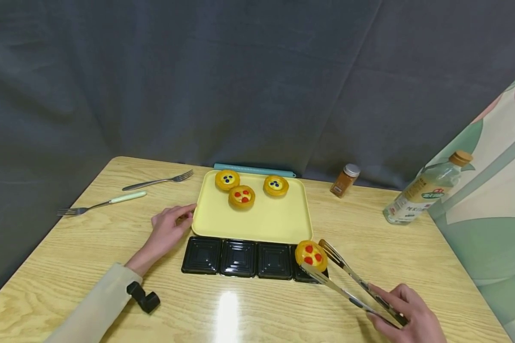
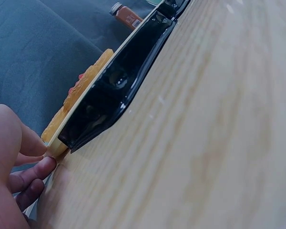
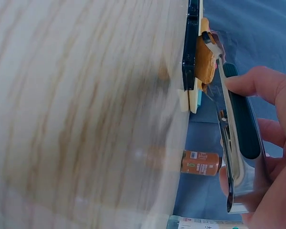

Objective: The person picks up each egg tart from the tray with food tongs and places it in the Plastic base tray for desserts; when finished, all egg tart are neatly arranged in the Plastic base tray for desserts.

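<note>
My right hand point(image 1: 412, 314) grips metal tongs point(image 1: 347, 297) with dark handle pads. The tongs' tips stand on either side of a tart with red pieces on top point(image 1: 311, 256), at the rightmost compartment of a black four-part tray point(image 1: 240, 257); whether the tart rests on its bottom is hard to tell. My left hand point(image 1: 171, 227) pinches the left rim of a yellow tray point(image 1: 262, 224), as the left wrist view shows its fingers at the corner. On the yellow tray lie another red-topped tart point(image 1: 242, 196) and two blue-dotted tarts point(image 1: 276, 185). The other black compartments hold nothing.
Two forks point(image 1: 159, 181) lie at the left. Behind the yellow tray is a long teal strip point(image 1: 255, 170). A small spice jar point(image 1: 345, 181) and a clear bottle with an orange cap point(image 1: 429, 190) stand at the right. A dark curtain point(image 1: 223, 85) hangs behind the table.
</note>
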`<state>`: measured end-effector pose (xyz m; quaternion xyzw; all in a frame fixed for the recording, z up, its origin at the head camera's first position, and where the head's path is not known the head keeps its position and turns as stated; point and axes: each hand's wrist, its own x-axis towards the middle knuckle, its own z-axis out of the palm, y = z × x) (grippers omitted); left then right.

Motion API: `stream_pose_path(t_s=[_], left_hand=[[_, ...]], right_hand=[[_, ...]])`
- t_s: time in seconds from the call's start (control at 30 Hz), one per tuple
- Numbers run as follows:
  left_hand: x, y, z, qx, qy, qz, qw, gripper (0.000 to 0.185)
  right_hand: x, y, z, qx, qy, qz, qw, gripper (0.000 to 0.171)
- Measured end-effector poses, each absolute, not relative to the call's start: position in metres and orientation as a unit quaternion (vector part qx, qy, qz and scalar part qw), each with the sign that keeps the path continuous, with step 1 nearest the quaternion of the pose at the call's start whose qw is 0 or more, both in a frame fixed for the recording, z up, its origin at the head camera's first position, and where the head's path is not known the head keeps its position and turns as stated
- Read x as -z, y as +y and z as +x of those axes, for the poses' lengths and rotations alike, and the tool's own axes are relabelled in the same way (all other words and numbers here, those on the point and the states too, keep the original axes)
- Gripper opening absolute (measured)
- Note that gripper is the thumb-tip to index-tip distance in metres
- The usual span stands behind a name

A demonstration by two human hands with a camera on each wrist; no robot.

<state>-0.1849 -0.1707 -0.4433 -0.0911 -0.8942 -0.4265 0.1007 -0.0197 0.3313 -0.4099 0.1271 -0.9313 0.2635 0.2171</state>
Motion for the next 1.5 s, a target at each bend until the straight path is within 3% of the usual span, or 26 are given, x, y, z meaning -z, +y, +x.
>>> stream_pose_path(t_s=[0.33, 0.5, 0.7, 1.5], left_hand=[[0.446, -0.171, -0.184, 0.431, -0.892, -0.091, 0.104, 0.037], [0.446, -0.170, -0.184, 0.431, -0.891, -0.095, 0.106, 0.037], [0.444, -0.170, -0.183, 0.436, -0.889, -0.096, 0.103, 0.038], [0.443, -0.171, -0.184, 0.432, -0.892, -0.092, 0.095, 0.037]], right_hand=[[0.398, 0.332, -0.021, -0.232, -0.944, 0.121, 0.202, 0.060], [0.384, 0.326, -0.020, -0.231, -0.938, 0.131, 0.224, 0.063], [0.366, 0.311, -0.029, -0.212, -0.951, 0.091, 0.205, 0.059], [0.365, 0.283, -0.118, -0.257, -0.939, 0.122, 0.193, 0.051]])
